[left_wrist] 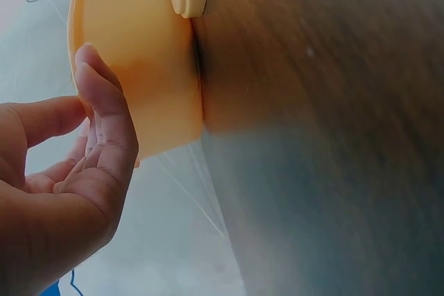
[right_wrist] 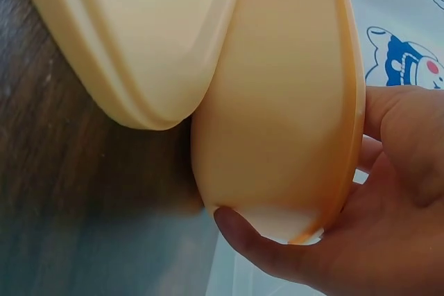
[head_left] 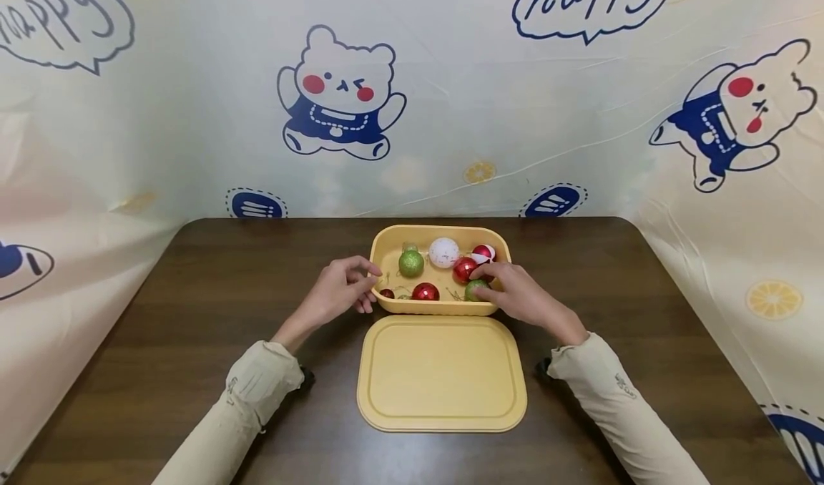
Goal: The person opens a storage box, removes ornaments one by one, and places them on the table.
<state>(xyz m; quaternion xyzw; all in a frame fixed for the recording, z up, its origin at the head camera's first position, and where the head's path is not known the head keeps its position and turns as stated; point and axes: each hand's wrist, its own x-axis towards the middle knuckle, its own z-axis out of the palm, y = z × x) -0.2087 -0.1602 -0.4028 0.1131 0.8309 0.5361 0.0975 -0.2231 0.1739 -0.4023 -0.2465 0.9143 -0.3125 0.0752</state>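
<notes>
A yellow box (head_left: 438,306) stands on the table, holding several Christmas ball ornaments. At its left end my left hand (head_left: 342,285) pinches the rim, with the thumb over the edge and a finger bent against the outer wall (left_wrist: 152,95). My right hand (head_left: 524,295) reaches over the right end. Its thumb and index finger are at a green glitter ball (head_left: 472,289), beside a shiny red ball (head_left: 463,270). In the right wrist view one finger (right_wrist: 243,233) lies outside the box wall (right_wrist: 270,123); whether the fingertips inside grip the green ball is hidden.
A yellow lid (head_left: 442,374) lies flat just in front of the box. Also inside the box are another green ball (head_left: 410,263), a white ball (head_left: 444,252) and a red ball (head_left: 425,292). Behind the dark wooden table (head_left: 193,327) hangs a printed cloth (head_left: 450,113).
</notes>
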